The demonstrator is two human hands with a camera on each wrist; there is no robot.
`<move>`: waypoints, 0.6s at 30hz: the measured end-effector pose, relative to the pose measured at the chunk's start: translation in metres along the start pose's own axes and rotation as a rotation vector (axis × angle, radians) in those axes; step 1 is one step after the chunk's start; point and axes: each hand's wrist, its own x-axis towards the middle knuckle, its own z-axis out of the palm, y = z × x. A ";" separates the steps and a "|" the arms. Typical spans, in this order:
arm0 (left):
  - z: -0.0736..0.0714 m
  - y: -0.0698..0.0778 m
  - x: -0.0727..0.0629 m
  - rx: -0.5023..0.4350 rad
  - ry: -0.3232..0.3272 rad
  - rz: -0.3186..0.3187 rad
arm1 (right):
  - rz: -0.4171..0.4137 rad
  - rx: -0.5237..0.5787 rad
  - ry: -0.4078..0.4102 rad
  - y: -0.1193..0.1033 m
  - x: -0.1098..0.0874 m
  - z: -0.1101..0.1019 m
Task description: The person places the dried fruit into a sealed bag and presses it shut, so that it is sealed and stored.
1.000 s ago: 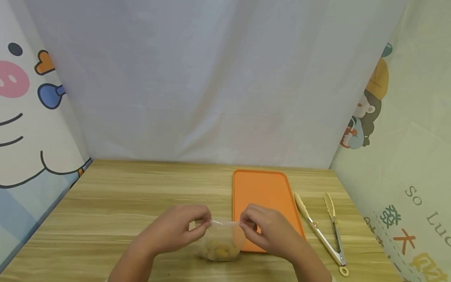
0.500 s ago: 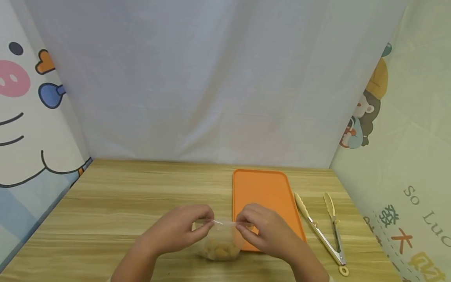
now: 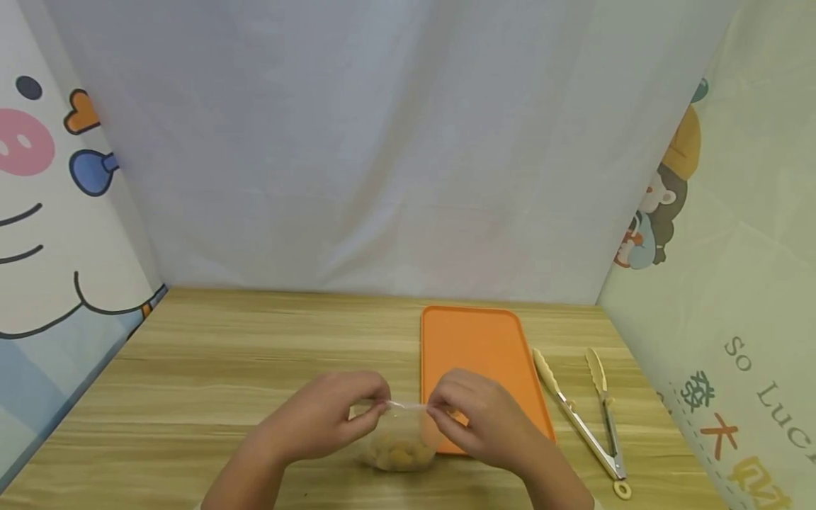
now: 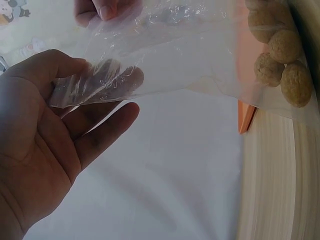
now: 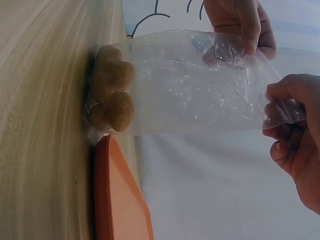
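Observation:
A clear plastic bag [image 3: 403, 423] stands upright on the table, its top edge stretched between both hands. Several round brown walnuts [image 5: 120, 111] lie at its bottom. My left hand [image 3: 321, 416] pinches the left end of the bag's mouth between thumb and fingers. At the opposite corner, my right hand [image 3: 479, 414] pinches the mouth the same way. In the left wrist view the walnuts [image 4: 285, 46] look wrinkled through the film, and some left fingers show behind it. The bag's lower right part overlaps the orange tray in the head view.
An orange tray [image 3: 474, 347] lies behind and right of the bag on the wood-grain table [image 3: 255, 340]. Farther right, tongs [image 3: 589, 432] with cream tips lie spread apart. A pale cloth [image 3: 382, 142] hangs along the back, with printed cloths at both sides.
Both hands have drawn slightly closer together along the bag's mouth, left hand rightward and right hand leftward. The walnuts, tray and tongs stay in place.

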 end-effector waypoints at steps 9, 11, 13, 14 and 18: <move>0.000 0.002 0.001 -0.037 -0.013 -0.045 | 0.026 -0.003 -0.007 -0.002 0.001 -0.001; 0.000 0.002 0.001 -0.054 -0.023 -0.066 | 0.029 -0.004 -0.009 -0.002 0.001 -0.001; 0.000 0.003 0.001 -0.064 -0.028 -0.075 | 0.028 -0.002 -0.009 -0.002 0.001 0.000; 0.001 0.003 0.001 -0.065 -0.030 -0.075 | 0.027 0.001 -0.008 -0.002 0.001 0.000; 0.003 0.004 0.002 -0.077 -0.035 -0.066 | 0.016 0.015 -0.002 -0.002 0.001 0.002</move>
